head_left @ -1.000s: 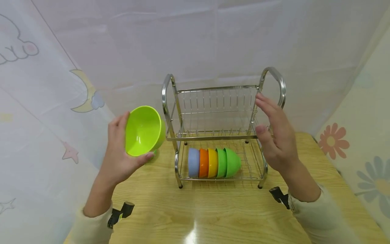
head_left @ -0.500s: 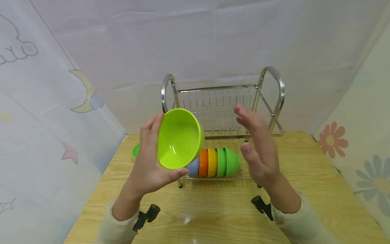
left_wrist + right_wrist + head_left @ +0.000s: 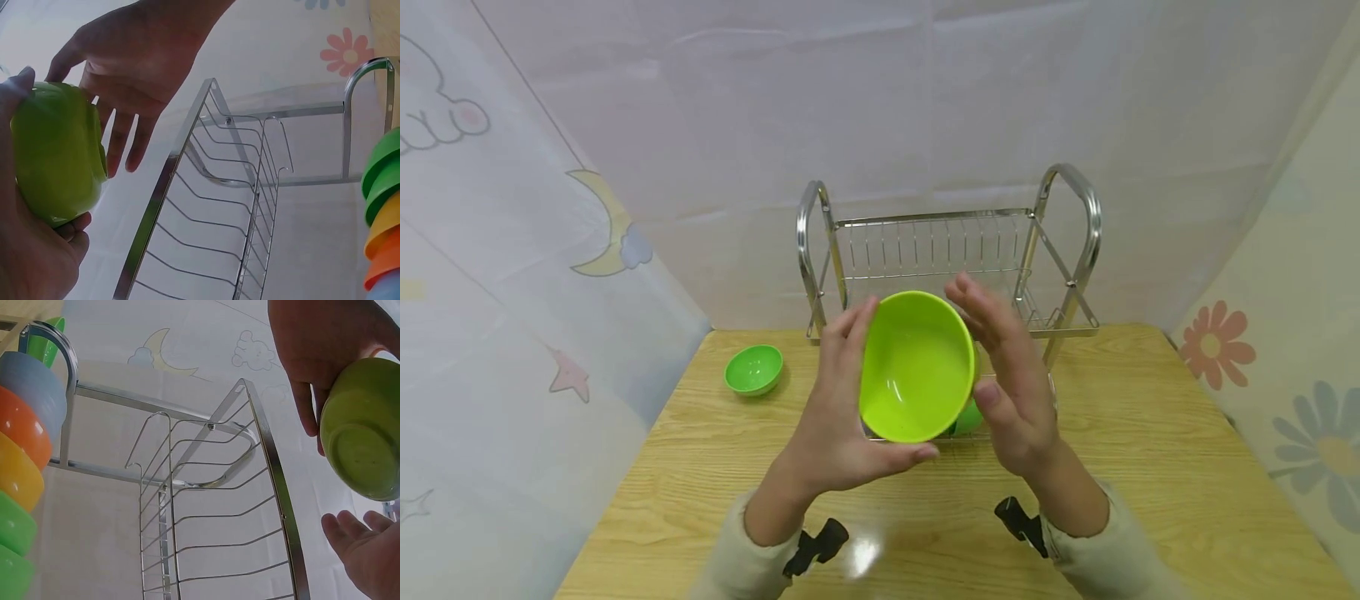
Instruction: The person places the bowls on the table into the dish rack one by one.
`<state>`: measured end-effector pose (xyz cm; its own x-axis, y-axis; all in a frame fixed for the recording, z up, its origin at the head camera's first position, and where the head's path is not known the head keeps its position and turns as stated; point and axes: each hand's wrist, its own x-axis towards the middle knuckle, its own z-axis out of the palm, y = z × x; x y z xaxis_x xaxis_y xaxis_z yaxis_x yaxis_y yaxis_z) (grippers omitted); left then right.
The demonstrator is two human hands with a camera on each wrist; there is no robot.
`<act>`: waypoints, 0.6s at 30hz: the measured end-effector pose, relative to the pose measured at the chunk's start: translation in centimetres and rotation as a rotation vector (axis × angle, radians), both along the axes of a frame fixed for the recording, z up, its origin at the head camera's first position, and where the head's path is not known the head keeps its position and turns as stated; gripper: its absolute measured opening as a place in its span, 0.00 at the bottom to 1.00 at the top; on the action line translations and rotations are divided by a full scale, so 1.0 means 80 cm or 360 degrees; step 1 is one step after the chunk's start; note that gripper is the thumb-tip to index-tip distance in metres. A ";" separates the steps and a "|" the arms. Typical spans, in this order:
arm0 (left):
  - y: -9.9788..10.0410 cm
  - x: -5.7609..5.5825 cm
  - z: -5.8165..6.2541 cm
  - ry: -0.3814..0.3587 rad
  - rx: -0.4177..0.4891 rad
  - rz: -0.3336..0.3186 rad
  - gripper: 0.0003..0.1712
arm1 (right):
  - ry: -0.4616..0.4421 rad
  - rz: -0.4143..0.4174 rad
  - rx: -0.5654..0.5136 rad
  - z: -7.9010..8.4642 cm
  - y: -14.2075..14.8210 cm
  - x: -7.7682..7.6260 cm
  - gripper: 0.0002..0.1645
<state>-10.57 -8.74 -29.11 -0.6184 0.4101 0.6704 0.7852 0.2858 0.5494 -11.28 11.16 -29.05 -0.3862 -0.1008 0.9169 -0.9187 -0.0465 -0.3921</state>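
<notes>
A lime-green bowl [image 3: 916, 367] is held up before the rack, its hollow side facing the head camera. My left hand [image 3: 833, 429] grips it by the left side, thumb under the rim and fingers along the upper edge. Close to its right side is my right hand [image 3: 1018, 396], fingers extended. A gap shows between that right hand [image 3: 369, 550] and the bowl [image 3: 365, 431] in the right wrist view. Nested bowls on the rack's lower tier, mostly hidden in the head view, include a blue bowl [image 3: 31, 387], an orange bowl [image 3: 22, 428] and a yellow bowl [image 3: 17, 469].
The two-tier metal dish rack [image 3: 1078, 292] stands at the back of the wooden table [image 3: 1150, 433]. A smaller green bowl [image 3: 754, 370] sits on the table left of the rack. Printed cloth [image 3: 880, 108] hangs behind and along both sides.
My left hand has carried the lime-green bowl rightward, from left of the rack to in front of it. My right hand has moved left, toward the bowl. The small green bowl is now uncovered.
</notes>
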 end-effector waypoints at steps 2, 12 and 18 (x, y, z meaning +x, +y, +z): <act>0.005 0.001 -0.002 0.0005 0.0015 -0.0016 0.77 | -0.0001 0.0026 -0.0024 -0.001 -0.003 0.002 0.38; 0.028 0.001 -0.016 0.0029 0.0011 -0.0064 0.81 | -0.0042 0.0055 -0.0173 -0.007 -0.013 0.011 0.41; 0.041 0.001 -0.025 0.0126 -0.0134 -0.0018 0.85 | 0.0013 -0.0044 -0.0286 -0.014 -0.010 0.012 0.31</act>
<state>-10.50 -5.46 -31.08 -0.5598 0.4740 0.6797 0.8286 0.3191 0.4599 -10.36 10.34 -30.14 -0.3789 0.0755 0.9224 -0.9238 -0.0900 -0.3721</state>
